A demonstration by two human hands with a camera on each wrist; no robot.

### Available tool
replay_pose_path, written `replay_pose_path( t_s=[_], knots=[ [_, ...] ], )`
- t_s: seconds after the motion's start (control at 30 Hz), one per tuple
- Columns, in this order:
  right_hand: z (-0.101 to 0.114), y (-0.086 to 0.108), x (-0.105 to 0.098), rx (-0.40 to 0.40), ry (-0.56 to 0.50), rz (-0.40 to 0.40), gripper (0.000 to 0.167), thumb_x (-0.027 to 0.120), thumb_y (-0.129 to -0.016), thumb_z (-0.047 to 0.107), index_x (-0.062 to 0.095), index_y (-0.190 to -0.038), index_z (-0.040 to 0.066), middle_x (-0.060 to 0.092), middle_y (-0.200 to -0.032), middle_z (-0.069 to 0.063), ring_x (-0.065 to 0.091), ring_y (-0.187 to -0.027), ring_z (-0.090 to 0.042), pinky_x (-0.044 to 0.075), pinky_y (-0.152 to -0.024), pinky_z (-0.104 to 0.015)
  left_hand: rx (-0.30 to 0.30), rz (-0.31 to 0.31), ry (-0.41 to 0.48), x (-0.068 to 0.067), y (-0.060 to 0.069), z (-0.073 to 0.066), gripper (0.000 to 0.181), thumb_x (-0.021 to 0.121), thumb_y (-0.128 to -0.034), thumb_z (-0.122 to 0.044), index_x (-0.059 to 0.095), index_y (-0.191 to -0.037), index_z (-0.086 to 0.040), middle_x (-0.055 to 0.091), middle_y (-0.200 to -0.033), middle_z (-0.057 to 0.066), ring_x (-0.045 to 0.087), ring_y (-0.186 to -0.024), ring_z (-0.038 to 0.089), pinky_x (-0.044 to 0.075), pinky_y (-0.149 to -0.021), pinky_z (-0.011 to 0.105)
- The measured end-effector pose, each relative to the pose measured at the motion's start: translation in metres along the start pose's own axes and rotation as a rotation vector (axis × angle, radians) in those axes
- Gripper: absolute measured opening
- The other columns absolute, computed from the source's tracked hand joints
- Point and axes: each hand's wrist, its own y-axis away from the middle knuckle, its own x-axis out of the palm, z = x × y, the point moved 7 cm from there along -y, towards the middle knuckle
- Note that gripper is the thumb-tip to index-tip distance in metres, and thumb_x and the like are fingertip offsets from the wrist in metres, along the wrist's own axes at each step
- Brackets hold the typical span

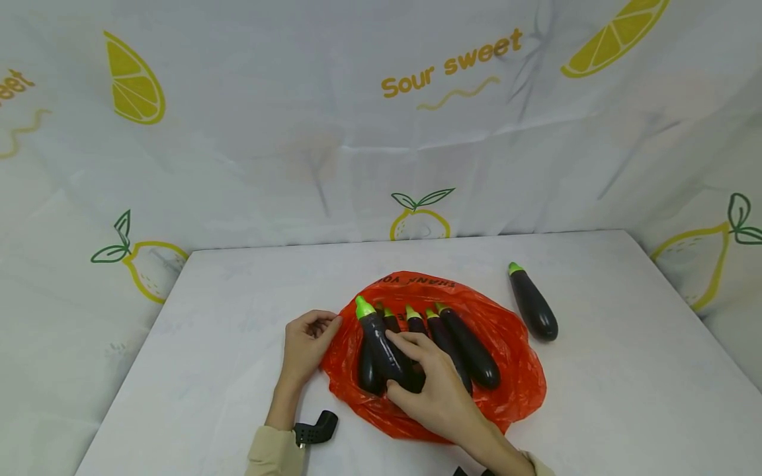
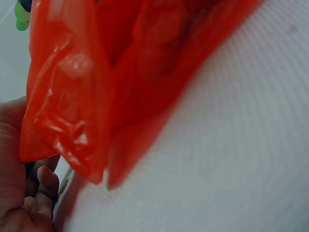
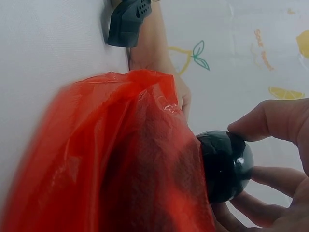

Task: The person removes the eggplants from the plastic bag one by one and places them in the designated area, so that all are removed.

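My right hand (image 1: 437, 383) grips a dark eggplant (image 1: 383, 347) with a bright green stem end, held above the open red plastic bag (image 1: 518, 377). The right wrist view shows the thumb and fingers round the rounded end of this eggplant (image 3: 227, 166). Several more eggplants (image 1: 473, 350) lie in the bag side by side, their green ends toward the back; the held one partly hides some. At the bag's left edge my left hand (image 1: 306, 344) pinches the rim, and the left wrist view shows the red plastic (image 2: 67, 96) at its thumb, with other fingers curled.
A single eggplant (image 1: 534, 304) lies on the white table (image 1: 625, 370) to the right of the bag. Behind the table hangs a white cloth (image 1: 268, 178) printed with lemons. A black wrist device (image 1: 317, 428) sits at the left wrist.
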Motion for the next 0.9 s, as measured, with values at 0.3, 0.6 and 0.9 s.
replay_pose_path(
  t_s=[0.3, 0.6, 0.9],
  knots=[
    [-0.0007, 0.0002, 0.0004, -0.022, -0.002, 0.012, 0.065, 0.081, -0.08, 0.009, 0.063, -0.141, 0.02, 0.063, -0.134, -0.005, 0.059, -0.111, -0.022, 0.062, -0.085, -0.034, 0.047, 0.007, 0.001, -0.0007, -0.0006, -0.0007, 0.005, 0.079, -0.0886, -0.013, 0.078, -0.092, -0.009, 0.068, -0.077, 0.009, 0.052, -0.068, 0.009, 0.045, -0.063, 0.017],
    [-0.002, 0.0003, -0.002, -0.033, 0.015, 0.013, 0.063, 0.079, -0.08, 0.006, 0.064, -0.14, 0.02, 0.063, -0.134, -0.005, 0.06, -0.116, -0.024, 0.062, -0.088, -0.041, 0.044, 0.015, -0.002, -0.001, -0.0005, -0.0005, 0.006, 0.078, -0.0899, -0.014, 0.078, -0.093, -0.009, 0.068, -0.078, 0.009, 0.053, -0.069, 0.01, 0.046, -0.064, 0.017],
    [-0.0027, 0.0014, -0.0049, -0.039, 0.015, 0.015, 0.062, 0.08, -0.08, 0.007, 0.064, -0.138, 0.019, 0.064, -0.133, -0.006, 0.06, -0.115, -0.025, 0.062, -0.085, -0.04, 0.074, 0.026, 0.018, -0.0005, -0.0006, -0.001, 0.005, 0.078, -0.0911, -0.017, 0.078, -0.092, -0.012, 0.068, -0.076, 0.005, 0.053, -0.069, 0.009, 0.047, -0.063, 0.018]
  ],
)
